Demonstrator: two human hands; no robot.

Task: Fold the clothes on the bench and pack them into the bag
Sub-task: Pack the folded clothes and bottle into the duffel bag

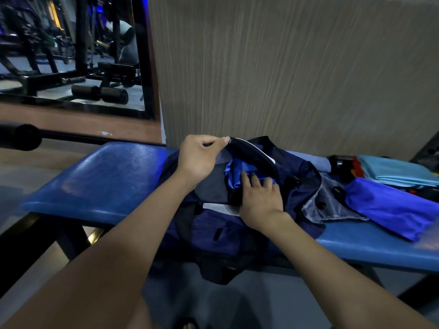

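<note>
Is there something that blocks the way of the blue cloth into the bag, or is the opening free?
Nothing visible blocks it. The left hand pinches the bag's flap and holds it up, so the bag is open. The right hand presses the blue cloth, which lies in the opening.

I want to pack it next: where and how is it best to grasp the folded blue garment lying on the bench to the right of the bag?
Probably the folded blue garment by its near long edge, coming from above and the front: it lies flat on the bench, that edge unobstructed.
</note>
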